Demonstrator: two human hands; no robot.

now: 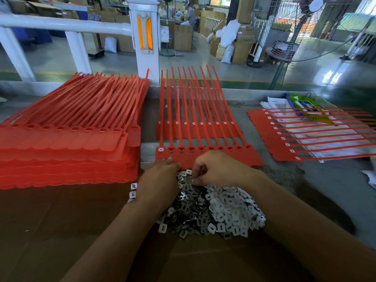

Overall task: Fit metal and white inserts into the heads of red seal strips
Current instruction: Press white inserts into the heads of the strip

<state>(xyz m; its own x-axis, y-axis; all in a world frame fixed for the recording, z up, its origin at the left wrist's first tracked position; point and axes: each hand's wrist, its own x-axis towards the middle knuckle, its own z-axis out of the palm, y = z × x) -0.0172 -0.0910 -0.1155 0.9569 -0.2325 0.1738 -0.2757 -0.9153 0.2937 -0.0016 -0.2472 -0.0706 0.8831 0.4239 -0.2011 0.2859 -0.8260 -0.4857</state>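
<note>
Both hands pinch at the insert pile (213,210), right hand (215,167) nearer the empty strip heads (210,148) just beyond; left hand (160,176) grip unclear

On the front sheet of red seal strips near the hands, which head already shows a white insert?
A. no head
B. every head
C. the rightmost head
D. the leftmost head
D: on the front sheet of red plastic seal strips, only the leftmost head shows a white insert; the others look dark.
</note>
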